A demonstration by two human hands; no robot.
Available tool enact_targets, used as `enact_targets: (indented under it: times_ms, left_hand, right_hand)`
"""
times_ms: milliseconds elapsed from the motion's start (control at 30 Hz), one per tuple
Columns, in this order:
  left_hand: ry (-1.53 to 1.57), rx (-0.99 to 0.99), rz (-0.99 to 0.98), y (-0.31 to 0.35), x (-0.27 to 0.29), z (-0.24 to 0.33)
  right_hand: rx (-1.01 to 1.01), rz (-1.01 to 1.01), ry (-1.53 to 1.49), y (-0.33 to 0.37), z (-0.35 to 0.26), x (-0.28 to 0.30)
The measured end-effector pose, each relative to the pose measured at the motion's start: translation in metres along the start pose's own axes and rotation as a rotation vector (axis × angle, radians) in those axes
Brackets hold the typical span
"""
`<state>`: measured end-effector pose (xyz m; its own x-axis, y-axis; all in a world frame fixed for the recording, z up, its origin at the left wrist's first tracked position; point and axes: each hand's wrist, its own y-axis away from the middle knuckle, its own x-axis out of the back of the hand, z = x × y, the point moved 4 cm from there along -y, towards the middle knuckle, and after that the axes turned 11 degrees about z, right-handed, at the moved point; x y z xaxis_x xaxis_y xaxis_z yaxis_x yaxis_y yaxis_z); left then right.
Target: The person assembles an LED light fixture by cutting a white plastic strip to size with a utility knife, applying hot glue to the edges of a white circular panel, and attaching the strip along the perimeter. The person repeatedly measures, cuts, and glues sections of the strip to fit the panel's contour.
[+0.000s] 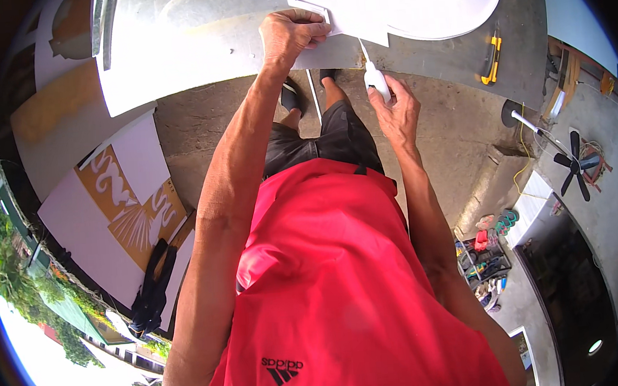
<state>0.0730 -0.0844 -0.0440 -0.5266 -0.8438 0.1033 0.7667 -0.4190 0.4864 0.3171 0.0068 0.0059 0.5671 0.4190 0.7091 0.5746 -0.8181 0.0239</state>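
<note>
At the table's edge my left hand is closed, fingertips pinching a narrow white strip that bends in a zigzag. The strip runs along the edge of a large white sheet with a rounded outline. My right hand is closed around a small white squeeze bottle with a long thin nozzle. Its nozzle points up toward the sheet's near edge, right of my left hand; whether the tip touches the sheet I cannot tell. A yellow utility knife lies on the grey tabletop at the right.
Several boards and white panels lean at the left, with dark cloth hanging over them. At the right are a black-bladed fan, a yellow cord and a rack of shoes.
</note>
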Motion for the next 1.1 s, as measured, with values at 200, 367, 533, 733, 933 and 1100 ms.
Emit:
enact_targets:
  times_ms: [200, 367, 533, 733, 933, 1100]
  left_hand:
    - [0.052, -0.005, 0.033, 0.000, -0.001, -0.002]
    - [0.028, -0.002, 0.010, -0.002, -0.001, -0.002]
    - [0.005, 0.007, 0.028, 0.000, -0.001, 0.000]
    - [0.000, 0.016, 0.037, 0.001, -0.003, 0.003]
    - [0.018, 0.034, 0.035, 0.000, 0.001, -0.001]
    - [0.023, 0.039, 0.018, -0.001, -0.002, 0.001]
  right_hand:
    - [0.007, 0.018, 0.016, -0.001, -0.012, 0.003]
    - [0.106, 0.052, 0.056, -0.004, -0.013, 0.000]
    - [0.049, 0.061, 0.031, -0.005, -0.013, 0.001]
    - [-0.284, 0.164, -0.509, -0.011, 0.012, 0.006]
    - [-0.208, 0.583, -0.619, -0.057, 0.038, 0.049]
    - [-0.183, 0.708, -0.523, -0.093, 0.102, 0.059]
